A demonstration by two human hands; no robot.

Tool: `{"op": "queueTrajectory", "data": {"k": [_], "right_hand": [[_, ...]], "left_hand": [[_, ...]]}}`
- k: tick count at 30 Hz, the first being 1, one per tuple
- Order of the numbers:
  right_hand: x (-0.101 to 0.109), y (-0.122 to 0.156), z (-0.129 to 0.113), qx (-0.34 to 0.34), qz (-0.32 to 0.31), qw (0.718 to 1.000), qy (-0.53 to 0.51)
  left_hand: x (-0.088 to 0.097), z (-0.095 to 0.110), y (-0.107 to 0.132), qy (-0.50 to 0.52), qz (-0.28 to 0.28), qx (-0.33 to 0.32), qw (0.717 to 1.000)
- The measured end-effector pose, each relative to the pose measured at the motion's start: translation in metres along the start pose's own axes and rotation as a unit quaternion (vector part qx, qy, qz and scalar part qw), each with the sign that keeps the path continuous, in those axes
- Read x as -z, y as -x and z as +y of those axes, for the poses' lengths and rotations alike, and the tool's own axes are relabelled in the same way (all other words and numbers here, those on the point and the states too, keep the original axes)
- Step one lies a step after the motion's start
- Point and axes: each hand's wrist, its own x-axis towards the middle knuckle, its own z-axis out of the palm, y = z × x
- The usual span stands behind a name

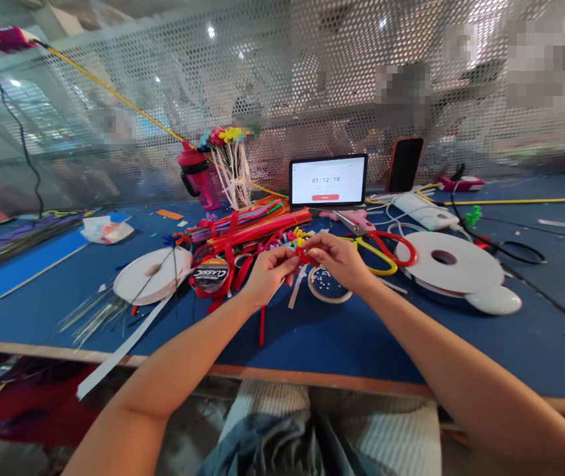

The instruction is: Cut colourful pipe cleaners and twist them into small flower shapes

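Both hands meet above the blue table (pixel 322 337), near its middle. My left hand (pixel 268 272) and my right hand (pixel 338 256) are closed, pinching a red pipe cleaner (pixel 302 254) between their fingertips. Its long end hangs down from the left hand to the table (pixel 262 327). A white paper strip (pixel 296 289) dangles under the hands. Just below the right hand lies a small round tray of beads (pixel 328 285).
Bundles of coloured pipe cleaners (pixel 252 225), white tape rolls (pixel 152 274) (pixel 448 261), yellow-and-red scissors (pixel 384 254), a tablet showing a timer (pixel 328 180), a phone (pixel 404 164), a pink bottle (pixel 197 173), finished flowers (pixel 232 165) and cables crowd the table. Perforated mesh stands behind.
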Motion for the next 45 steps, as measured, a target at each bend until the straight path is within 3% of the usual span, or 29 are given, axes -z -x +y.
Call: {"op": "queueTrajectory", "data": {"k": [5,16,24,31,45], "right_hand": [[-0.004,-0.002,0.002,-0.053,-0.032,0.987,-0.151],[-0.014,0.002,0.008,-0.086,-0.029,0.951,-0.294],[-0.015,0.003,0.006,-0.125,-0.049,0.933,-0.335],[-0.017,0.004,0.006,-0.108,-0.061,0.922,-0.367],[-0.015,0.004,0.004,-0.12,-0.022,0.924,-0.361]], "left_hand": [[-0.002,0.0,0.001,0.061,-0.037,0.044,0.996],[-0.005,-0.001,0.004,0.099,-0.056,0.054,0.992],[-0.006,0.0,0.004,0.097,-0.049,0.053,0.993],[-0.007,0.001,0.006,0.084,-0.061,0.053,0.993],[-0.011,0.004,0.008,0.062,-0.043,0.031,0.997]]}}
